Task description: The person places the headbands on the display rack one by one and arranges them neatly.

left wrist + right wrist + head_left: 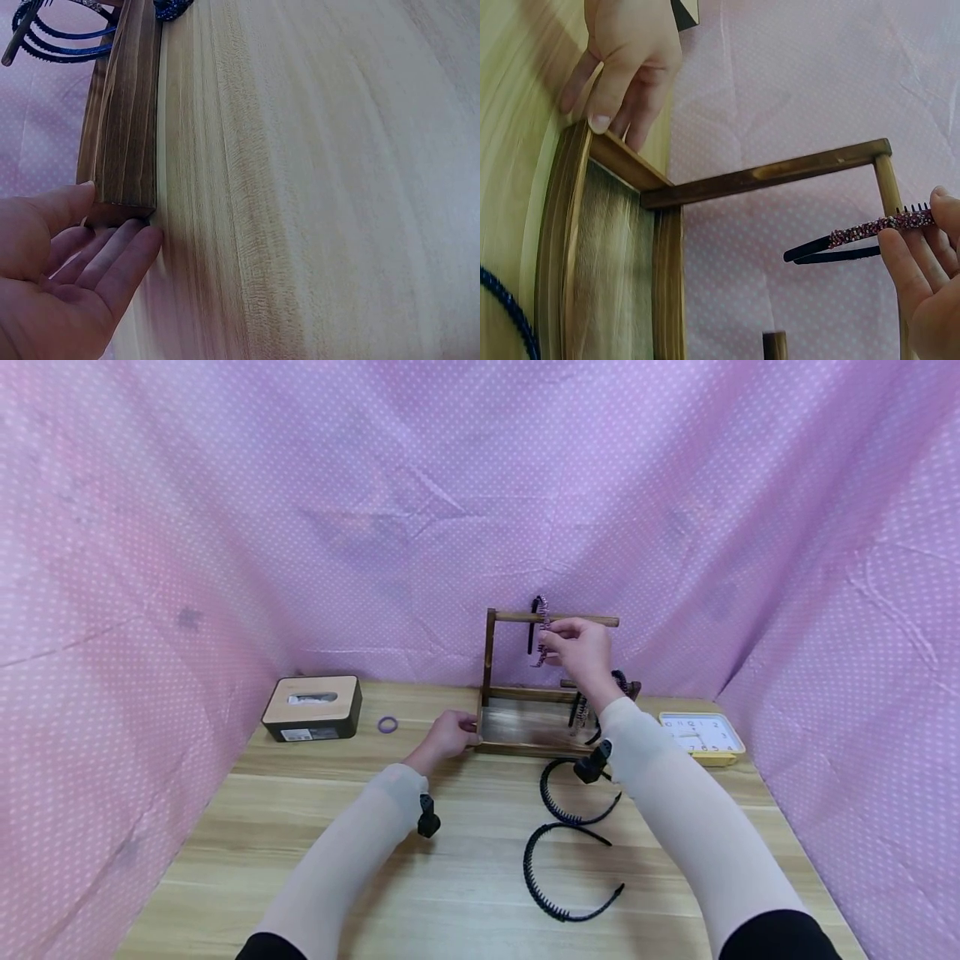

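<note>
My right hand (583,647) pinches a pink beaded toothed headband (881,227) beside the upper bar (577,619) of a wooden rack. In the right wrist view, the headband's dark tips point away from the fingers. My left hand (67,277) touches the left end of the rack's shallow tray (129,120). Its thumb lies on the top edge, and its fairly straight fingers lie against the end. Other headbands (579,714) hang on the lower peg, partly hidden by my right forearm. Two dark toothed headbands (530,868) lie on the table in front.
To the left stands a tissue box (313,708) with a wooden lid, and near it lies a purple ring (387,724). A yellow-edged white clock (702,734) is at the right. Pink dotted cloth (420,568) hangs behind the table (285,835).
</note>
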### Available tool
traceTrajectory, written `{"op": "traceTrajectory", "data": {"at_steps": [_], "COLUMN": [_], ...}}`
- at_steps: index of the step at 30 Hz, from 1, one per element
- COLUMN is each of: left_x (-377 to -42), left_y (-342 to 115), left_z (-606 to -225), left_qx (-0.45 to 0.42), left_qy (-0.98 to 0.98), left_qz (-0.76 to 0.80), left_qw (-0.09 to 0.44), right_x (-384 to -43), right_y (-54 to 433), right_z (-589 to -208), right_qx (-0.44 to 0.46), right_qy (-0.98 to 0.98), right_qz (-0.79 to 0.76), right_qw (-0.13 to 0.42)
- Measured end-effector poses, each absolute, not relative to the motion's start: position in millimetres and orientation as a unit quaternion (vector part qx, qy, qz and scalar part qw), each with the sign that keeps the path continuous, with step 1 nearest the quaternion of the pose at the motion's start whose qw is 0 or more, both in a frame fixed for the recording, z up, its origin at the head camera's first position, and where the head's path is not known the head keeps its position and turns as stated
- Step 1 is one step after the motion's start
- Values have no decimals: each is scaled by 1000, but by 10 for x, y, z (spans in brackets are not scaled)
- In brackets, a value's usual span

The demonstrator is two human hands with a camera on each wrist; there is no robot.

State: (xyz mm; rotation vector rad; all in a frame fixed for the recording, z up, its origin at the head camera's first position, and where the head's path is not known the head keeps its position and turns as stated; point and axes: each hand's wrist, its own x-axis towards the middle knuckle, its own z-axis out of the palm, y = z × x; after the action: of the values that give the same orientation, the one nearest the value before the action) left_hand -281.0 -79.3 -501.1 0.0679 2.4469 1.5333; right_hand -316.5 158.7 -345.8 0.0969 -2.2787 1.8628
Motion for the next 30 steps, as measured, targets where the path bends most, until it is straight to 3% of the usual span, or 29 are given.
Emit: {"op": "traceTrajectory", "data": {"at_steps": [30], "left_x": [-2803], "left_y": [-775], "left_z": [-5054], "left_qx": [18], "left_qy": [841], "left_qz": [525], "left_qw": [126], "right_x": [-3358], "right_y": [1029], "right_z": [-3628], "right_qx": [29], "right_qy": [-780], "right_qz": [623], "right_qw": [53]}}
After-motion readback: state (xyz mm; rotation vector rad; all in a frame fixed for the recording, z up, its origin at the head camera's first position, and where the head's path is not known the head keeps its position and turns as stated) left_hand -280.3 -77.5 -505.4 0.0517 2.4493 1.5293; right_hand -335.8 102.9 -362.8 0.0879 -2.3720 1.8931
